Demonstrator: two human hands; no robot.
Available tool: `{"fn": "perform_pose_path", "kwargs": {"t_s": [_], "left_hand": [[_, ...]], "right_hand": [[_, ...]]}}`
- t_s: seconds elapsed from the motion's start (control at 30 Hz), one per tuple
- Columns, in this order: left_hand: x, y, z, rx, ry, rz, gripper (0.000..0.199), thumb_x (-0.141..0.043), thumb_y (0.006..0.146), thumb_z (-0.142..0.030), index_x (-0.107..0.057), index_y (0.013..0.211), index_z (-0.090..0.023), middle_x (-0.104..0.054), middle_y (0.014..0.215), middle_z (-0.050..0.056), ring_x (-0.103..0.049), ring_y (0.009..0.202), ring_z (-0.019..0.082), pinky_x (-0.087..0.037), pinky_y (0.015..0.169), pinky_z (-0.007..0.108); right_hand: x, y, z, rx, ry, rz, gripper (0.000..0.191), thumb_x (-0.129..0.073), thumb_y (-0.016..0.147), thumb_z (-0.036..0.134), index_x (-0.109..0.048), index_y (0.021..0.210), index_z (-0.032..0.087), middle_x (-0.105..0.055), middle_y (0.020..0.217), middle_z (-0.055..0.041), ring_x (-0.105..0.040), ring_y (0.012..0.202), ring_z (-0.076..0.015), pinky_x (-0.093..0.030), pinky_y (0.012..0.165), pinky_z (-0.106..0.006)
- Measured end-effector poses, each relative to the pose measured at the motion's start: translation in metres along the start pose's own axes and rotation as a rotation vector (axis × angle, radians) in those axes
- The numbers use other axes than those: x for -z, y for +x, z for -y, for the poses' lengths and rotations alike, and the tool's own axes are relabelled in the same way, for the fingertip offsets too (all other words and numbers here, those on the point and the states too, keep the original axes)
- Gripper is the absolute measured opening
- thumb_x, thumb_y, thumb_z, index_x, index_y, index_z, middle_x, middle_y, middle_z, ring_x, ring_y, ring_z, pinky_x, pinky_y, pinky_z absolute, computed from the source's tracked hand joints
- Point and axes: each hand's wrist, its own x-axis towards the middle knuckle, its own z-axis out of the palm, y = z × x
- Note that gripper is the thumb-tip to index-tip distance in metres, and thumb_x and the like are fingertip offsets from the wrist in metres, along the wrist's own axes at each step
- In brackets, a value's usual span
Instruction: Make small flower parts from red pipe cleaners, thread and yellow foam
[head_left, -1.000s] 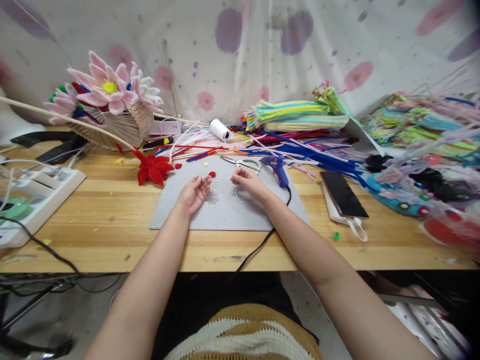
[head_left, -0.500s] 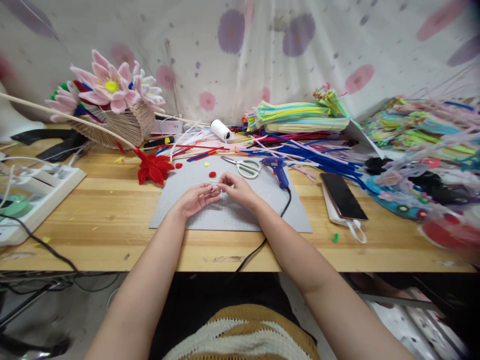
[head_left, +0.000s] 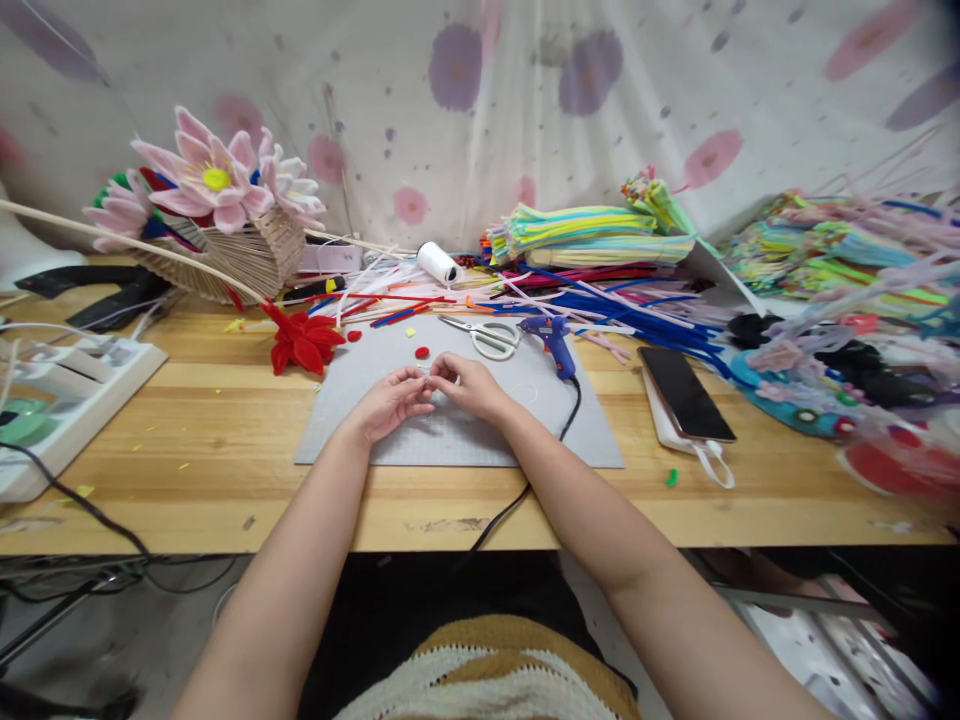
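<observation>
Over the grey mat [head_left: 360, 440], my left hand [head_left: 390, 403] and my right hand [head_left: 470, 386] meet at the fingertips. Both pinch a thin white thread [head_left: 428, 372], mostly hidden by the fingers. The left hand's other fingers curl loosely, palm partly up. A faint loop of thread lies on the mat to the right of my right hand. Just beyond the fingertips is a small red disc [head_left: 421, 352]. Scissors [head_left: 495, 341] with pale handles and a blue glue gun [head_left: 551, 343] lie farther back on the mat.
A red fuzzy flower [head_left: 304, 340] lies left of the mat. Behind are a white thread spool [head_left: 438, 262] and many pipe cleaners [head_left: 600, 235]. A phone [head_left: 686, 393] lies to the right, a power strip [head_left: 90, 400] to the left. The glue gun's cord crosses the table's front edge.
My fingertips have drawn closer together, and less of the white thread shows between them. The whole view has shifted slightly; objects on the table stay where they were.
</observation>
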Motion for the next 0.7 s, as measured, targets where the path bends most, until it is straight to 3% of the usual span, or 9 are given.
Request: {"fn": "perform_pose_path", "kwargs": {"t_s": [0.1,0.17,0.27,0.37,0.43,0.53,0.63,0.7], "left_hand": [[-0.0020,-0.0008,0.0014,-0.062,0.051,-0.020,0.015,-0.065,0.070,-0.013,-0.053,0.080,-0.015,-0.056,0.061,-0.003,-0.053,0.049,0.005,-0.051,0.050,0.018],[-0.0035,-0.0009,0.0029,-0.101,0.088,-0.014,0.019,-0.068,0.067,-0.016,-0.053,0.078,-0.015,-0.056,0.060,-0.003,-0.050,0.046,0.004,-0.049,0.048,0.018],[-0.0044,0.0006,0.0054,-0.168,0.147,-0.020,0.024,-0.071,0.063,-0.021,-0.053,0.077,-0.014,-0.058,0.059,-0.002,-0.052,0.047,0.006,-0.047,0.046,0.018],[-0.0024,0.0031,0.0071,-0.289,0.191,-0.090,0.030,-0.073,0.059,-0.025,-0.052,0.077,-0.015,-0.055,0.054,-0.004,-0.050,0.044,0.007,-0.045,0.043,0.018],[-0.0002,0.0043,0.0079,-0.346,0.224,-0.115,0.030,-0.073,0.058,-0.026,-0.050,0.075,-0.016,-0.054,0.052,-0.006,-0.047,0.041,0.006,-0.045,0.042,0.019],[0.0013,0.0042,0.0090,-0.358,0.275,-0.092,0.028,-0.072,0.058,-0.025,-0.049,0.071,-0.016,-0.056,0.054,-0.004,-0.051,0.045,0.007,-0.045,0.043,0.019],[-0.0005,0.0027,0.0091,-0.329,0.287,-0.080,0.028,-0.072,0.058,-0.025,-0.049,0.073,-0.015,-0.058,0.055,-0.003,-0.053,0.048,0.008,-0.047,0.045,0.020],[-0.0023,0.0016,0.0077,-0.307,0.240,-0.073,0.034,-0.072,0.059,-0.027,-0.052,0.084,-0.016,-0.061,0.059,-0.002,-0.052,0.046,0.008,-0.050,0.047,0.023]], "right_hand": [[-0.0001,0.0010,-0.0021,-0.010,0.083,-0.021,0.016,-0.054,0.077,0.033,-0.052,0.082,0.019,-0.058,0.078,0.0003,-0.047,0.060,-0.0082,-0.039,0.059,-0.022],[-0.0007,0.0013,-0.0041,-0.063,0.236,-0.039,0.029,-0.058,0.074,0.037,-0.049,0.096,0.020,-0.058,0.098,-0.0022,-0.046,0.055,-0.0056,-0.039,0.053,-0.021],[-0.0020,-0.0001,-0.0056,-0.189,0.498,0.069,0.050,-0.057,0.075,0.043,-0.037,0.117,0.026,-0.051,0.120,-0.0061,-0.046,0.049,-0.0032,-0.039,0.046,-0.021],[-0.0035,-0.0026,-0.0047,-0.290,0.535,0.235,0.050,-0.055,0.076,0.044,-0.039,0.118,0.023,-0.061,0.098,-0.0033,-0.045,0.045,-0.0043,-0.033,0.040,-0.020],[-0.0043,-0.0031,-0.0042,-0.310,0.481,0.266,0.040,-0.057,0.075,0.044,-0.051,0.104,0.018,-0.060,0.076,0.0005,-0.041,0.043,-0.0043,-0.029,0.040,-0.019],[-0.0054,-0.0018,-0.0048,-0.277,0.423,0.209,0.028,-0.059,0.072,0.041,-0.058,0.078,0.014,-0.052,0.059,0.0039,-0.037,0.045,-0.0043,-0.029,0.044,-0.019],[-0.0057,0.0001,-0.0057,-0.240,0.412,0.116,0.023,-0.061,0.068,0.036,-0.057,0.068,0.013,-0.049,0.056,0.0048,-0.038,0.051,-0.0052,-0.030,0.051,-0.020],[-0.0049,0.0009,-0.0058,-0.226,0.440,0.060,0.022,-0.061,0.067,0.035,-0.056,0.066,0.014,-0.050,0.057,0.0045,-0.040,0.053,-0.0057,-0.031,0.054,-0.021]]}}
